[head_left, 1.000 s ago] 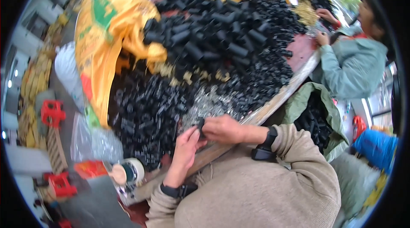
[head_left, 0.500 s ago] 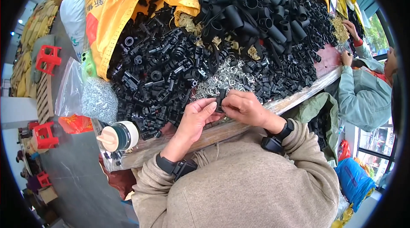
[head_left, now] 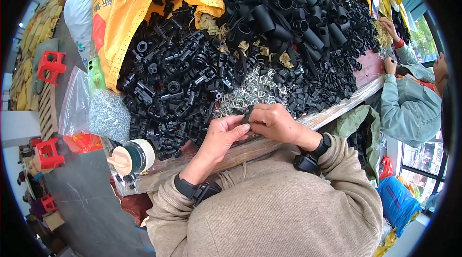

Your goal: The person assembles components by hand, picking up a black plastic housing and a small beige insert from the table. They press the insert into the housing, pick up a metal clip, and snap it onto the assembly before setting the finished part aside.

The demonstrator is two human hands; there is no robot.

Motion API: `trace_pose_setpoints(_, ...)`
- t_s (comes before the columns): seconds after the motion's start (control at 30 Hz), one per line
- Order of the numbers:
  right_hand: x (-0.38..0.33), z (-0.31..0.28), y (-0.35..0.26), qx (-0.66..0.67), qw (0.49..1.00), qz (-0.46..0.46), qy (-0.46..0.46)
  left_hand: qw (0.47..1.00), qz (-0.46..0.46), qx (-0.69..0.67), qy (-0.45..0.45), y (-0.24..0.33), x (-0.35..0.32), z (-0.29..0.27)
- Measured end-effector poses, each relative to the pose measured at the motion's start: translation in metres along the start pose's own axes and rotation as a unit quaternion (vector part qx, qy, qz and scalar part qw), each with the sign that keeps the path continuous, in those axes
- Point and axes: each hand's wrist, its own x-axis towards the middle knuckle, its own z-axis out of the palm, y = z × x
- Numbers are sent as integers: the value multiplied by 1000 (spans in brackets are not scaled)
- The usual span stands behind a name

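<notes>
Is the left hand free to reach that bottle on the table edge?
Probably not just yet: the left hand and right hand both pinch a small black part. The bottle stands unblocked nearby.

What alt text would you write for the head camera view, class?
Both hands, left hand and right hand, pinch a small black plastic part above a wooden table edge heaped with black plastic fittings. Yellow sacks lie behind; another person works alongside.

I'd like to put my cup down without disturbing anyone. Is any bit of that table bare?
Hardly. The black plastic parts and black tubes cover most of it. Bare wood shows only on the front edge strip below the hands, and a reddish patch by the co-worker's sleeve.
</notes>
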Motion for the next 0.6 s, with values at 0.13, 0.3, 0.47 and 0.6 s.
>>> trace_pose_setpoints(0.13,1,-10,-1,58,998,26,20,998,4,-66,5,1,0,-1)
trace_pose_setpoints(0.3,6,-18,18,-219,967,2,132,992,25,-126,14,-1,3,-5)
trace_pose_setpoints(0.47,4,-14,34,-330,943,3,28,989,37,-141,17,-4,1,-7)
trace_pose_setpoints(0.6,1,-19,37,-224,974,12,43,989,40,-140,7,-3,2,-8)
